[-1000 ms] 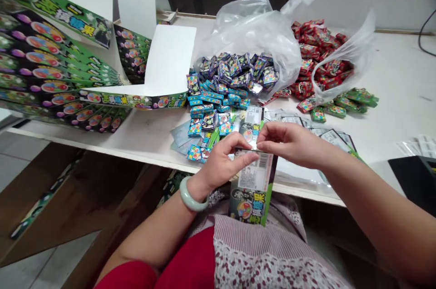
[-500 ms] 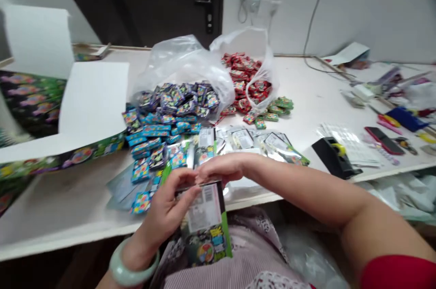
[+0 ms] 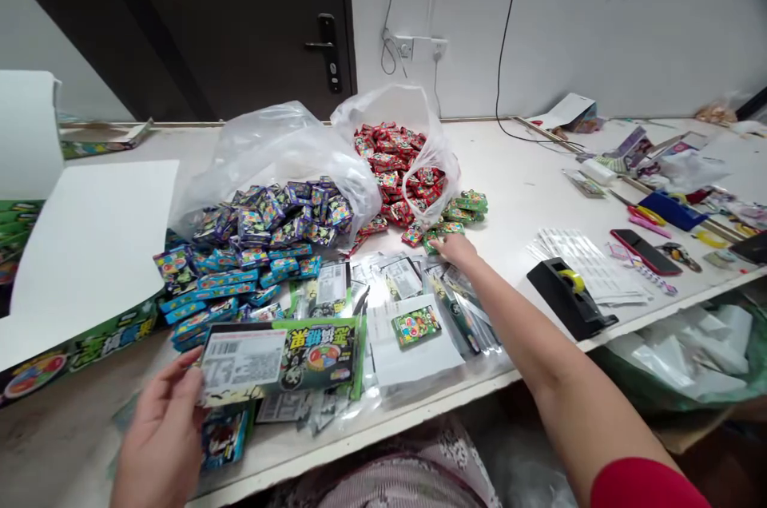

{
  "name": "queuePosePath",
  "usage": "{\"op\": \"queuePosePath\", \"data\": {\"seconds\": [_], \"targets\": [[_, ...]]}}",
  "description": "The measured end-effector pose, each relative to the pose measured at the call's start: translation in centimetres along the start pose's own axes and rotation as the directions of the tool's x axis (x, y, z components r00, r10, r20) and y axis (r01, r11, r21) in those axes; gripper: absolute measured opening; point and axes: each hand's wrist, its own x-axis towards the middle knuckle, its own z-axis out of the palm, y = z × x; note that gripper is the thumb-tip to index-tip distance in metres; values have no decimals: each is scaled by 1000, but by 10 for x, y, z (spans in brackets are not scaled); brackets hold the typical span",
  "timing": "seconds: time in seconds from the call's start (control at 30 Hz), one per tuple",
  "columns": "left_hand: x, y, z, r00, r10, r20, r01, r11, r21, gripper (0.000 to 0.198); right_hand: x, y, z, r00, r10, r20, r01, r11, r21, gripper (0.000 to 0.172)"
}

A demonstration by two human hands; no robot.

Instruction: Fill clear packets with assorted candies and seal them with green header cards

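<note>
My left hand (image 3: 164, 420) is closed on the left end of a flat printed pouch (image 3: 320, 356), dark with green edges and a white barcode label. It holds the pouch tilted above the table's front edge. Stretched out across the table, my right hand (image 3: 456, 248) has its fingertips on a small green candy packet (image 3: 432, 238) by the red pile; its fingers are partly hidden. Another green candy packet (image 3: 417, 326) lies on a white sheet (image 3: 407, 368). More printed pouches in clear sleeves (image 3: 399, 278) lie spread between my hands.
Purple packets (image 3: 281, 212) spill from one clear bag, red packets (image 3: 389, 156) from another. Blue packets (image 3: 224, 280) are heaped in front. An open carton (image 3: 101, 228) stands left. To the right are a tape dispenser (image 3: 566, 296), label sheets (image 3: 593, 260) and a phone (image 3: 644, 251).
My right hand has left the pouch and reached forward to the green packets. My left hand has moved left and turned the pouch sideways. The camera view has shifted.
</note>
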Motion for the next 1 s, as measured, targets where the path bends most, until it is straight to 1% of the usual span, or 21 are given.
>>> {"op": "queuePosePath", "data": {"seconds": [0.1, 0.17, 0.27, 0.33, 0.4, 0.47, 0.5, 0.53, 0.6, 0.63, 0.67, 0.7, 0.73, 0.77, 0.8, 0.83, 0.87, 0.9, 0.93, 0.97, 1.0], "targets": [[-5, -12, 4, 997, -62, 48, 62, 998, 12, 64, 15, 3, 17, 998, 56, -1, -56, 998, 17, 33], [-7, -12, 3, 996, -65, 58, 63, 998, 29, 71, 22, 6, 21, 996, 86, 5, -86, 994, 71, 33], [-9, -4, 0, 996, -81, 26, 80, 995, 52, 78, 27, 14, 14, 994, 113, -8, -109, 973, 201, 34], [-9, -1, -5, 997, -76, 18, 74, 993, 87, 79, 22, 21, 4, 994, 104, -31, -89, 946, 313, 34], [-5, -3, -13, 997, -18, 75, 5, 985, 171, 74, 9, 27, -5, 997, 56, -52, -28, 902, 431, 32], [0, -7, -22, 986, 70, 149, -112, 947, 301, 63, -12, 31, -12, 997, -27, -75, 63, 843, 534, 29], [2, -9, -25, 977, 119, 175, -179, 907, 381, 59, -25, 31, -14, 993, -81, -86, 116, 810, 575, 27], [3, -10, -28, 967, 183, 177, -246, 851, 465, 56, -39, 29, -14, 986, -138, -94, 167, 776, 608, 26], [-4, -8, -27, 926, 341, 159, -368, 730, 576, 54, -71, 21, -9, 962, -254, -101, 255, 706, 660, 27], [-11, -4, -23, 900, 410, 151, -416, 699, 582, 54, -88, 14, -4, 934, -336, -121, 327, 667, 670, 26], [-20, 0, -17, 880, 446, 161, -457, 706, 541, 55, -105, 6, 1, 886, -434, -162, 425, 622, 658, 23], [-31, 5, -9, 884, 428, 187, -466, 777, 424, 55, -122, -2, 8, 809, -546, -218, 548, 568, 614, 18], [-42, 10, 2, 896, 338, 288, -413, 874, 256, 53, -138, -10, 14, 702, -657, -273, 678, 500, 539, 12], [-53, 14, 13, 874, 209, 439, -280, 954, 104, 50, -153, -18, 21, 575, -754, -317, 794, 420, 439, 7], [-63, 17, 24, 800, 90, 593, -111, 994, -2, 50, -165, -24, 28, 451, -825, -341, 878, 342, 334, 8], [-71, 18, 35, 701, 12, 713, 48, 997, -64, 52, -175, -29, 34, 354, -867, -352, 928, 279, 246, 14], [-77, 17, 44, 646, -8, 763, 158, 980, -123, 52, -182, -32, 40, 280, -889, -361, 957, 227, 183, 19], [-81, 16, 50, 632, -11, 775, 228, 958, -173, 48, -187, -34, 46, 229, -897, -377, 972, 189, 142, 23], [-85, 14, 55, 639, -11, 769, 269, 940, -210, 45, -189, -34, 51, 199, -896, -397, 979, 165, 119, 26], [-87, 11, 58, 659, -6, 752, 284, 928, -242, 43, -190, -34, 55, 189, -892, -411, 981, 158, 110, 27], [-89, 9, 58, 685, -4, 728, 285, 922, -263, 40, -191, -33, 58, 198, -890, -410, 980, 167, 111, 28]]}}
